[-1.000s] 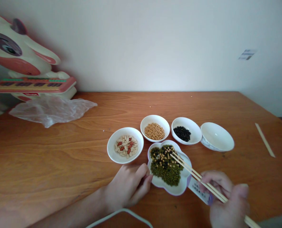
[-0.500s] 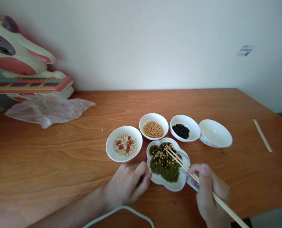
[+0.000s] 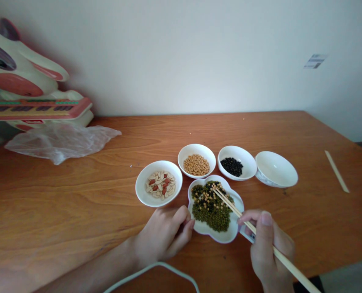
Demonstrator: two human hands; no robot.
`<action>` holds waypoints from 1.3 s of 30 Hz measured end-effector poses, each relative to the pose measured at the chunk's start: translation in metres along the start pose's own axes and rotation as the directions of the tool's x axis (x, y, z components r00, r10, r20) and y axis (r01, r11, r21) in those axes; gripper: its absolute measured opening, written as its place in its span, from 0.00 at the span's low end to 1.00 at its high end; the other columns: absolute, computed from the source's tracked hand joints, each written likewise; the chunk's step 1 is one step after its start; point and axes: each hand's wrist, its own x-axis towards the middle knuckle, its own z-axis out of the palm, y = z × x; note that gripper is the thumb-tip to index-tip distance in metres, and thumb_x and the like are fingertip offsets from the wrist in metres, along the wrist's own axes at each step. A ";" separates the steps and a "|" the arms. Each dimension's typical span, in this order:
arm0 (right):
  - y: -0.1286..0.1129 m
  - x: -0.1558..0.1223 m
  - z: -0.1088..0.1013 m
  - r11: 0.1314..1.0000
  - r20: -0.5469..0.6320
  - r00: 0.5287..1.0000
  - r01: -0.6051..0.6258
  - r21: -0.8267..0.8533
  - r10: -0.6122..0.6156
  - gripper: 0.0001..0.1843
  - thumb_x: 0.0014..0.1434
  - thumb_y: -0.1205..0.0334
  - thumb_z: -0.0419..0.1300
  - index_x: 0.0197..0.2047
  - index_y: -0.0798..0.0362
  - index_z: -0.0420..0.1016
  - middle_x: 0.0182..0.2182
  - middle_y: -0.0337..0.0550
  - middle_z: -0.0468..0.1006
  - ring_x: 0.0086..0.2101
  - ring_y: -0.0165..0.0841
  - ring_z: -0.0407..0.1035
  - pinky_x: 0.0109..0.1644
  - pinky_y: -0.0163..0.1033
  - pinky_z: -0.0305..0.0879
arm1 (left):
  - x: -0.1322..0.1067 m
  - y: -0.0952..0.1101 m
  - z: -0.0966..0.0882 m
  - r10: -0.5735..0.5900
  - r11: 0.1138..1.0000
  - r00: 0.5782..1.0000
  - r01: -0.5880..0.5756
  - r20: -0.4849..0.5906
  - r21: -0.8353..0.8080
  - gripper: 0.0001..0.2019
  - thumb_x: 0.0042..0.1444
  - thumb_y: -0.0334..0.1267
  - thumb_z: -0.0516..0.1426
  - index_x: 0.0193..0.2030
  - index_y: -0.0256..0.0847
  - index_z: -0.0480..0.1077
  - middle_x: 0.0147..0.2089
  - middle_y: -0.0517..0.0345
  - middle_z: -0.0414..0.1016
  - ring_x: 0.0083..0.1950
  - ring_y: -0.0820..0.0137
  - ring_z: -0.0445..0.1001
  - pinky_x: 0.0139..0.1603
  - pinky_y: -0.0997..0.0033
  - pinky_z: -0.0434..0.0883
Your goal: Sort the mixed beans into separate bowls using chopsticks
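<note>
A pair of chopsticks (image 3: 240,215) is gripped in my right hand (image 3: 270,248), its tips down among the beans. Those tips touch yellow soybeans mixed with black beans and green mung beans (image 3: 216,217) on a flower-shaped white plate (image 3: 236,199). My left hand (image 3: 167,230) is closed at the plate's left rim, thumb and finger pinching the edge. Behind that hand stands a white bowl of peanuts (image 3: 160,185). Farther back are a bowl of soybeans (image 3: 196,165) and a bowl of black beans (image 3: 232,167).
A white bowl (image 3: 275,169) with nothing in it stands right of the black beans. A chopstick wrapper or pale strip (image 3: 336,171) lies at the far right. A plastic bag (image 3: 61,142) and a cow-shaped toy keyboard (image 3: 37,108) are at left. A pale cable (image 3: 156,266) crosses the front.
The whole view has shifted slightly. Both hands keep their hold, and the chopstick tips stay in nearly the same spot among the beans.
</note>
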 end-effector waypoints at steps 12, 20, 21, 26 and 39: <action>-0.007 0.006 -0.002 0.994 0.082 0.991 0.106 -0.023 -0.103 0.22 0.78 0.54 0.50 0.35 0.51 0.77 0.28 0.40 0.79 0.26 0.30 0.71 0.32 0.34 0.68 | -0.001 0.000 -0.001 -0.021 1.000 0.999 0.021 0.027 0.001 0.09 0.75 0.35 0.48 0.39 0.45 0.61 0.32 0.62 0.75 0.28 0.72 0.73 0.30 0.70 0.66; -0.008 0.006 -0.001 0.992 0.068 0.990 0.126 -0.011 -0.125 0.25 0.79 0.54 0.48 0.33 0.52 0.77 0.26 0.39 0.78 0.24 0.29 0.71 0.31 0.35 0.66 | 0.001 0.002 -0.002 -0.012 1.000 1.000 0.012 0.012 0.011 0.10 0.75 0.35 0.48 0.39 0.44 0.62 0.31 0.62 0.75 0.27 0.72 0.73 0.30 0.70 0.65; -0.008 0.006 -0.001 0.992 0.066 0.990 0.128 -0.007 -0.127 0.25 0.79 0.54 0.48 0.33 0.52 0.77 0.26 0.40 0.78 0.25 0.29 0.71 0.31 0.35 0.66 | 0.001 0.002 -0.002 -0.014 1.000 1.000 0.014 0.010 0.016 0.10 0.75 0.35 0.48 0.39 0.44 0.62 0.31 0.62 0.75 0.27 0.72 0.73 0.30 0.70 0.65; -0.009 0.004 -0.001 0.994 0.039 0.994 0.105 0.014 -0.105 0.26 0.79 0.53 0.47 0.34 0.52 0.78 0.26 0.41 0.79 0.24 0.30 0.70 0.29 0.35 0.65 | -0.001 0.001 -0.001 -0.009 1.000 1.000 0.009 0.007 0.014 0.09 0.74 0.34 0.49 0.39 0.44 0.61 0.32 0.62 0.75 0.27 0.72 0.73 0.30 0.71 0.65; 0.010 -0.007 -0.002 0.984 -0.051 0.997 0.073 0.160 -0.066 0.26 0.78 0.52 0.48 0.35 0.54 0.80 0.32 0.48 0.83 0.30 0.34 0.77 0.31 0.38 0.71 | 0.000 0.002 -0.001 -0.006 1.000 1.000 0.006 -0.010 0.004 0.08 0.74 0.34 0.49 0.40 0.44 0.63 0.31 0.62 0.76 0.27 0.72 0.74 0.29 0.70 0.64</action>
